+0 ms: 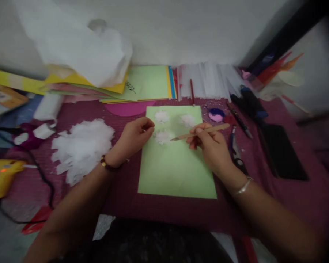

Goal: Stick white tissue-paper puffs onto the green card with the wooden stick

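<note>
A slim wooden stick (188,135) with a dark pointed tip, like a pencil or fine brush, is pinched in my right hand (210,144). Its tip is at the edge of a fluffy white tuft (163,137) on a light green sheet (175,171). Two more tufts, a white one (161,116) and a faintly pinkish one (186,119), sit higher on the sheet. My left hand (137,137) is beside the lower tuft at the sheet's left edge. Its fingers are curled and closed toward the thumb; whatever they may hold is hidden.
White strips lie piled (83,146) on the left, near a yellow glue gun (5,175) with a cord. Coloured paper (150,82) and clear plastic strips (208,78) line the back. At right are a pink paint pot (216,115), scissors (237,155) and a black phone (285,151).
</note>
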A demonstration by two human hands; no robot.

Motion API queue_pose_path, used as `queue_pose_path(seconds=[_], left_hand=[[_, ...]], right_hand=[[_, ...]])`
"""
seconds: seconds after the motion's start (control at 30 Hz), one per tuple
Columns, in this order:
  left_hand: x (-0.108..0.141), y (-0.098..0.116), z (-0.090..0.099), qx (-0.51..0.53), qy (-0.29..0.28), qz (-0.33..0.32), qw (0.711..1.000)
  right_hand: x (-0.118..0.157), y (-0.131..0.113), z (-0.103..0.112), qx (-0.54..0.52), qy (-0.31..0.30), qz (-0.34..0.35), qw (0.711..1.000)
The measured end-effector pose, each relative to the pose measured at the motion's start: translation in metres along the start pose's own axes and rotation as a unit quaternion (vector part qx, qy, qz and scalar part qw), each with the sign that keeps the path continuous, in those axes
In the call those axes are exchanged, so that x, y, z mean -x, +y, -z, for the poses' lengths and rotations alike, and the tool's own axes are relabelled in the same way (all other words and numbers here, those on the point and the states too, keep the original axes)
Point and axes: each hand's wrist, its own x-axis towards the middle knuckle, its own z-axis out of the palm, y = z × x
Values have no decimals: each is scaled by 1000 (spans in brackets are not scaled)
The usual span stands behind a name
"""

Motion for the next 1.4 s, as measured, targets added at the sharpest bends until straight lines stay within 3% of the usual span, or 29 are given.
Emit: queue_pose_path(seconds=[0.13, 0.23, 0.47, 0.63, 0.77, 0.83, 0.93, 1.1, 1.23, 1.4], left_hand=[[5, 4, 37, 0, 2, 20, 1000], [16, 1, 53, 13, 24, 56, 998], [29, -18, 35, 17, -20, 59, 998], [28, -15, 27, -19, -50, 75, 996], [31, -13, 22, -28, -38, 69, 996], [35, -11, 18, -50, -26, 31, 998], [42, -7, 8, -124, -12, -89, 988], [47, -5, -11, -245, -48, -255, 934], [44, -7, -20, -297, -63, -286, 909], [41, -7, -26, -267, -23, -277, 923]], right_hand=[[-5, 4, -3, -4, -15, -30, 999], [-3, 4, -6, 33, -44, -17, 998], [1, 10, -7, 102, -73, 23, 992], [2, 13, -9, 152, -104, 57, 981], [1, 16, -9, 174, -118, 78, 975], [1, 17, -8, 184, -123, 95, 971], [2, 15, -8, 216, -137, 135, 957], [7, 8, -9, 252, -149, 193, 937], [6, 7, -9, 239, -144, 165, 946], [2, 10, -7, 190, -146, 114, 964]])
